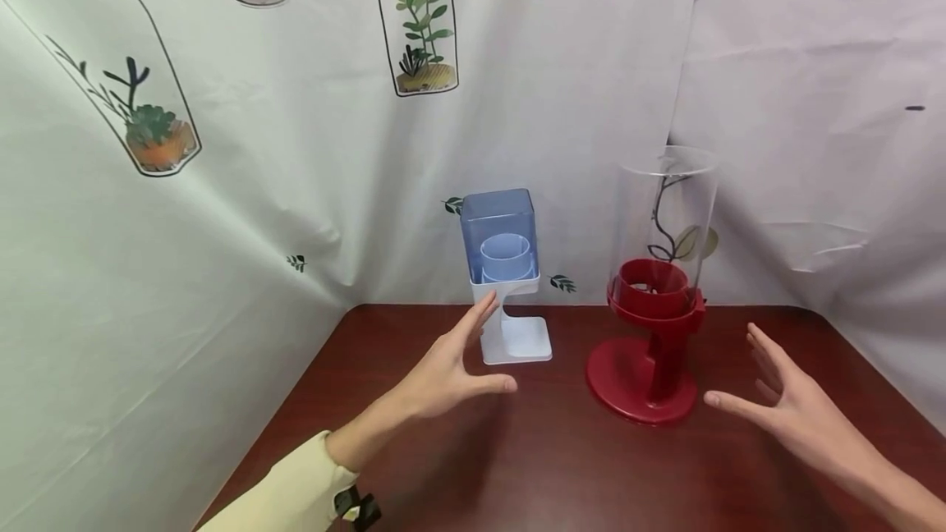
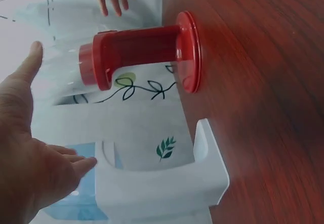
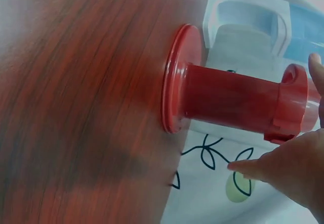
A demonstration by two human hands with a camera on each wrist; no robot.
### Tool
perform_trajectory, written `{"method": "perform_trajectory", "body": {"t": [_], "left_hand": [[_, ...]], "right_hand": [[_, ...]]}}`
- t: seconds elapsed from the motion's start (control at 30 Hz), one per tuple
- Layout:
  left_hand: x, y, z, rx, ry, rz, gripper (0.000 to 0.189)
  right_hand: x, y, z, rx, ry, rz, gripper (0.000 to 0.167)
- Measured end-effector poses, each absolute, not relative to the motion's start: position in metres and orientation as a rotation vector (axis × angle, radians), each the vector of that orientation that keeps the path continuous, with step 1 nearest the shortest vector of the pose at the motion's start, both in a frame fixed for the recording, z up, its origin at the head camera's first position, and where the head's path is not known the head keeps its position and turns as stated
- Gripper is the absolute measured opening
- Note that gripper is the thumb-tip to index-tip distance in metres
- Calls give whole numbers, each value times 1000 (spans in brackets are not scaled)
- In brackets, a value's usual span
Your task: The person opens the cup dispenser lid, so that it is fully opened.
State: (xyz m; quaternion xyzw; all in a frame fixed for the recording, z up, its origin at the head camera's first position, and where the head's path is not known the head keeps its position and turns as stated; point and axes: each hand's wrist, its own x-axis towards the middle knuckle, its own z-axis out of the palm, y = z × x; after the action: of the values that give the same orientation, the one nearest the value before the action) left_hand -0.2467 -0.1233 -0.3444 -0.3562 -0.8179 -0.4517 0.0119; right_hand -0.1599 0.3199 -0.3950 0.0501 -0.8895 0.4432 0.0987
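Note:
My left hand point(image 1: 447, 372) hovers over the table with thumb and fingers spread apart, holding nothing. Just beyond its fingertips stands a white dispenser stand point(image 1: 515, 341) carrying a translucent blue square container point(image 1: 500, 224) on top. In the left wrist view the white stand point(image 2: 162, 188) lies close beside the fingers, apparently untouched. To the right is a red dispenser stand point(image 1: 668, 360) with a round base and a clear cylinder point(image 1: 665, 212) rising from its ring. My right hand point(image 1: 801, 413) hangs right of the red stand, fingers spread, also holding nothing; in the right wrist view the red stand point(image 3: 228, 97) is near it.
The dark red wooden table point(image 1: 576, 474) meets a pale cloth backdrop point(image 1: 310, 146) printed with potted plants, which hangs behind and at both sides. A dark device point(image 1: 358, 507) is strapped at the left wrist, by a pale yellow sleeve point(image 1: 291, 487).

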Motion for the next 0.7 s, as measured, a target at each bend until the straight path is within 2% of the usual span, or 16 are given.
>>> {"method": "perform_trajectory", "body": {"t": [0.4,0.7], "left_hand": [[-262,-65,-341,-1104,-2426,-1773,107],[-273,-29,-338,-1039,-2463,-1790,102]], "right_hand": [[-177,317,-393,136,-2550,1466,99],[-192,313,-387,210,-2503,1420,97]]}}
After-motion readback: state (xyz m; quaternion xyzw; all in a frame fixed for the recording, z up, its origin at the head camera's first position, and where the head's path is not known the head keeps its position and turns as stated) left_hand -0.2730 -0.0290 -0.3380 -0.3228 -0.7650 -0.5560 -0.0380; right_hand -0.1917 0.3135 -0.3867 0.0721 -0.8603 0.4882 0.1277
